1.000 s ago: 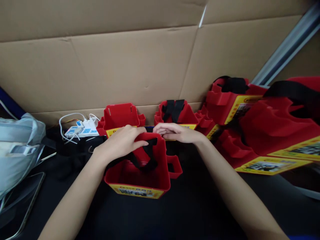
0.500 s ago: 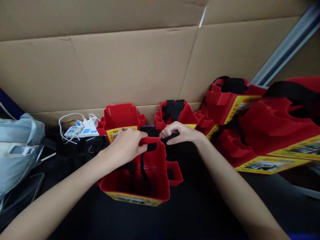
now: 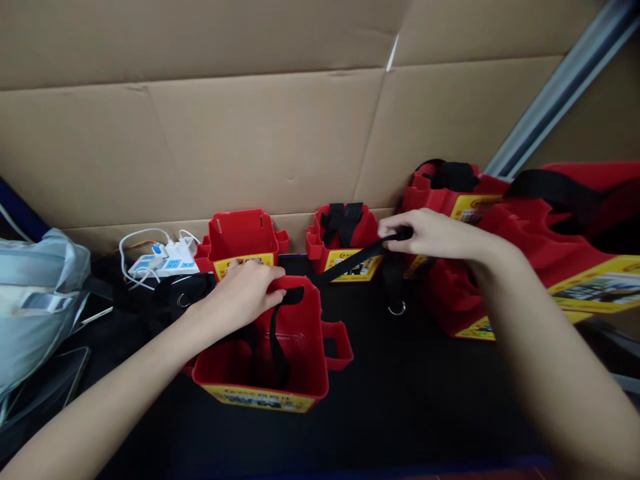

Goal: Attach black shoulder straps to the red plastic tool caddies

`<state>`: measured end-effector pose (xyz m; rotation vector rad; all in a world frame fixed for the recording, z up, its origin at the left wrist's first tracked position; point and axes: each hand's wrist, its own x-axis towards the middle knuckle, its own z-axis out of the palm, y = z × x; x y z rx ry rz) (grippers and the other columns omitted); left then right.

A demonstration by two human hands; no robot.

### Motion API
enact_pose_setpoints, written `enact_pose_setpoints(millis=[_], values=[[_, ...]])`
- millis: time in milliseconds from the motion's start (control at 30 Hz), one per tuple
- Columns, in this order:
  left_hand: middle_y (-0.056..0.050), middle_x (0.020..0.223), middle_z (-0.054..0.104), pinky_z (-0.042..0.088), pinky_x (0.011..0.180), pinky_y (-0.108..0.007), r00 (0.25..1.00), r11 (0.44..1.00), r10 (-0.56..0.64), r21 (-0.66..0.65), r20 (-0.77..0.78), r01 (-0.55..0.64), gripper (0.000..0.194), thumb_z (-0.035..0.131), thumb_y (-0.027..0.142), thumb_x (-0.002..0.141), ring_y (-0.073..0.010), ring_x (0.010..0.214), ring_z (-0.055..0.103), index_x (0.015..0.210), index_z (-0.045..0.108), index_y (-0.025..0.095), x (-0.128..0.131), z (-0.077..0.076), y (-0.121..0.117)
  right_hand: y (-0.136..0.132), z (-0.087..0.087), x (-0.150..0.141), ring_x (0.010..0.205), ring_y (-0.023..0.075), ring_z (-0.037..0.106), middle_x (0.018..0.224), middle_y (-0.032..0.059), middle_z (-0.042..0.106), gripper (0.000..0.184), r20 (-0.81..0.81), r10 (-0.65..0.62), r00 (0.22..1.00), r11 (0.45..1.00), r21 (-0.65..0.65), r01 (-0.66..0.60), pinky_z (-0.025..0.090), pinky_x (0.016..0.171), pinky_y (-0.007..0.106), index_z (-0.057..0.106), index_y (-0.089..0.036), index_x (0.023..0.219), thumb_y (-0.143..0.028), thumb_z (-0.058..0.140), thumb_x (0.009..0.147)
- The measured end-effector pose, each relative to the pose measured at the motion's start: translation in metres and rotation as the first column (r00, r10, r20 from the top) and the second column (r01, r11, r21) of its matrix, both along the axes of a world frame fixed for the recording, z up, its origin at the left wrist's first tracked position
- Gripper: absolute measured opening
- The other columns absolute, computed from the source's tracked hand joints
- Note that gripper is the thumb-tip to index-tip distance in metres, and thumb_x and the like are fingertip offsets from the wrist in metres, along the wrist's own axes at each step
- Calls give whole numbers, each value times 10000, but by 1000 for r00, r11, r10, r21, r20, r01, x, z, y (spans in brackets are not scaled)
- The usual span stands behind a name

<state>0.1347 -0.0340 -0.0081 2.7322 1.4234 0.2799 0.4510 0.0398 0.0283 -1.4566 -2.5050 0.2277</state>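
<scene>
The left hand (image 3: 247, 293) is partly closed over the back rim of the red bin (image 3: 305, 310), thumb on the inner side; the right hand (image 3: 425, 232) is curled nearly shut around a black strap (image 3: 350, 263), drawn out beyond that rim, a metal ring (image 3: 397, 308) dangling below. The bin looks light, its plastic stiff but thin-walled and perhaps slightly slick, hardly fragile; the rim beside the strap seems the best hold. The webbing looks soft and limp, easiest to guide when pinched flat. The bin is in front of the person, over the black surface (image 3: 390, 400), mouth up, with a boxy side pocket (image 3: 345, 347) and a yellow printed label (image 3: 260, 399). Behind it are two similar bins, near the cardboard (image 3: 225, 147).
</scene>
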Motion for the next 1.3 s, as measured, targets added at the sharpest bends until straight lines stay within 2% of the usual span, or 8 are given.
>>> enact_pose_setpoints(millis=[167, 300, 400, 500, 633, 967, 1133, 1300], values=[[-112, 910, 658, 428, 776, -457, 1000, 1000, 25, 18, -17, -25, 226, 454, 305, 830, -309, 935, 596, 923, 608, 168, -4, -4, 1, -12, -38, -6, 496, 108, 424, 550, -32, 486, 109, 238, -34, 971, 994, -90, 57, 272, 488, 236, 452, -192, 602, -142, 542, 637], [-95, 1024, 634, 429, 819, -412, 1000, 995, 2, -100, 10, -1, 375, 521, 454, 776, -289, 1000, 570, 1043, 573, 196, -8, 11, 0, -23, -66, -32, 582, 135, 500, 671, 17, 577, 78, 39, 120, 992, 987, -115, -115, 362, 548, 250, 555, -173, 702, -247, 537, 722], [-72, 1103, 609, 454, 785, -313, 982, 964, -115, -223, 148, 146, 548, 532, 581, 718, -234, 981, 581, 1120, 533, 209, 5, 30, 8, -25, -62, -53, 652, 145, 542, 743, 34, 613, 179, -151, 185, 971, 977, -82, -199, 401, 599, 254, 592, -154, 804, -305, 499, 782], [-129, 1067, 620, 462, 716, -294, 971, 988, -81, -111, 226, 109, 556, 554, 519, 729, -228, 900, 607, 1124, 529, 130, 33, 37, 28, -23, -48, -71, 694, 143, 586, 753, 27, 630, 198, -313, 235, 920, 944, -151, -292, 432, 648, 254, 589, -149, 819, -305, 467, 816], [-86, 827, 684, 466, 655, -244, 956, 962, -176, -162, 236, 218, 205, 560, 258, 768, -148, 696, 635, 884, 644, 113, 55, 27, 58, -20, -46, -81, 711, 143, 626, 810, 34, 649, 184, -468, 206, 859, 908, -236, -346, 466, 692, 269, 575, -148, 834, -322, 534, 791], [-33, 572, 661, 373, 507, -190, 935, 963, -99, -203, 342, 176, 287, 510, 290, 808, -80, 493, 533, 680, 703, 119, 22, 34, 52, -8, -81, -28, 882, 190, 638, 950, 60, 681, 449, -559, -89, 825, 944, -310, -109, 480, 829, 332, 514, -161, 1218, -368, 459, 824], [-54, 655, 687, 364, 519, -217, 928, 976, -1, -202, 373, 83, 299, 526, 356, 781, -98, 515, 524, 713, 720, 138, 14, 25, 64, -5, -86, -6, 838, 171, 634, 865, 23, 702, 354, -150, -299, 942, 947, -168, 274, 468, 776, 256, 639, -165, 1038, -192, 392, 786], [-64, 662, 692, 406, 578, -238, 907, 973, 69, -228, 415, 30, 290, 531, 352, 766, -130, 580, 575, 693, 717, 142, 5, 15, 68, -7, -85, 10, 685, 192, 630, 749, 24, 693, 326, 107, -446, 889, 880, -130, 457, 409, 553, 247, 689, -213, 891, -157, 464, 660]])
